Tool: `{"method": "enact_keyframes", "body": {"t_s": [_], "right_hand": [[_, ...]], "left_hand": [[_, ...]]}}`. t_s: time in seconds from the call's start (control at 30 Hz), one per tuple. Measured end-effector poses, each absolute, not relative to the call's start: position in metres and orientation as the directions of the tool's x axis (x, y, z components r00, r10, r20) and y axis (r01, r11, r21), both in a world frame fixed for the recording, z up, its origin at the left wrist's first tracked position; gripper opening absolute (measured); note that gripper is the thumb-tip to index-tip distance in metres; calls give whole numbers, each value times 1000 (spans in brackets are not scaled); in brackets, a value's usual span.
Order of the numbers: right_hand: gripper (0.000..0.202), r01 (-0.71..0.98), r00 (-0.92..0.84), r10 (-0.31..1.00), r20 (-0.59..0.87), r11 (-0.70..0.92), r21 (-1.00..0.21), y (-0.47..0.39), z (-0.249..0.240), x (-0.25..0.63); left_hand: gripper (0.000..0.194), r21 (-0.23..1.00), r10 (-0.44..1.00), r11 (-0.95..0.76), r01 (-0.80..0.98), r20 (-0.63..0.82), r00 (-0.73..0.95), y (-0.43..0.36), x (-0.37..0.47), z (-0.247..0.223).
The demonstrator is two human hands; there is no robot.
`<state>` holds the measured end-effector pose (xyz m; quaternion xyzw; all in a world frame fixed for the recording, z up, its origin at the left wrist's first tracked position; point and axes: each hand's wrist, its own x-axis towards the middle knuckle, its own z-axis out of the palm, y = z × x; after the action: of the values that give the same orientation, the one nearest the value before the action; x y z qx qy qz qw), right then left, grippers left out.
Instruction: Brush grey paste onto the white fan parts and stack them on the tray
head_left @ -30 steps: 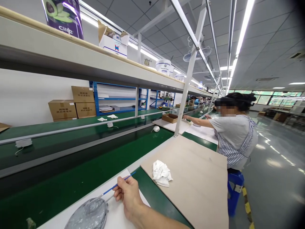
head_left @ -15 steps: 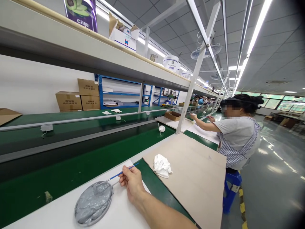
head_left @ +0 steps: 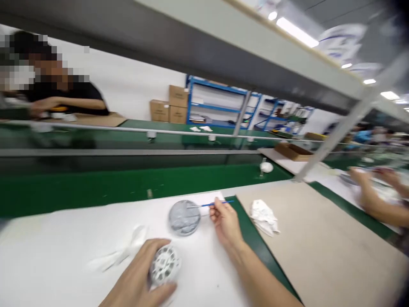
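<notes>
My right hand (head_left: 223,217) pinches a thin blue-handled brush (head_left: 207,205), whose far end reaches into grey paste (head_left: 185,216). That paste covers a shallow round dish (head_left: 170,222) lying on the white sheet. A second thin pale line runs from the same fingers to the paste; I cannot make out what it is. In front of the dish, my left hand (head_left: 140,270) curls its fingers and thumb around a round white part (head_left: 165,264) with a ring of slots in its face.
Crumpled white cloth (head_left: 263,217) lies on the beige board (head_left: 306,230) at right. Blurred white material (head_left: 128,247) is left of my left hand. A slanted post (head_left: 332,132) and overhead shelf (head_left: 223,55) frame the bench. Co-workers sit across and at right.
The view has swung left and down. My left hand has come into view holding the round white part. My right hand still holds the brush at the paste.
</notes>
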<state>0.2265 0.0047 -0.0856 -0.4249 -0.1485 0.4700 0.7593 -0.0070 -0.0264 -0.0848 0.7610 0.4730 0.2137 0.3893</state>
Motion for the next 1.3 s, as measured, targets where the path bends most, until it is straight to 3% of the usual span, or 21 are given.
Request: {"method": "enact_keyframes", "body": {"t_s": [0.1,0.23,0.67,1.3], "right_hand": [[34,-595,456,871,-184,144,-791,-6,-85,222],[24,-567,363,920,-148,92,-819,-19,-85,213],[23,-377,237,968,-87,9,-926,-40,-84,204],[18,-248,205,979,2,53,-967,-44,-94,197]], "left_hand": [[54,829,884,-99,551,-181,431,-27,-1,-59],[54,850,851,-65,522,-226,475,-23,0,-52],[57,840,876,-201,504,-75,476,-16,-10,-64],[58,820,868,-202,535,-104,486,-13,-10,-65]]}}
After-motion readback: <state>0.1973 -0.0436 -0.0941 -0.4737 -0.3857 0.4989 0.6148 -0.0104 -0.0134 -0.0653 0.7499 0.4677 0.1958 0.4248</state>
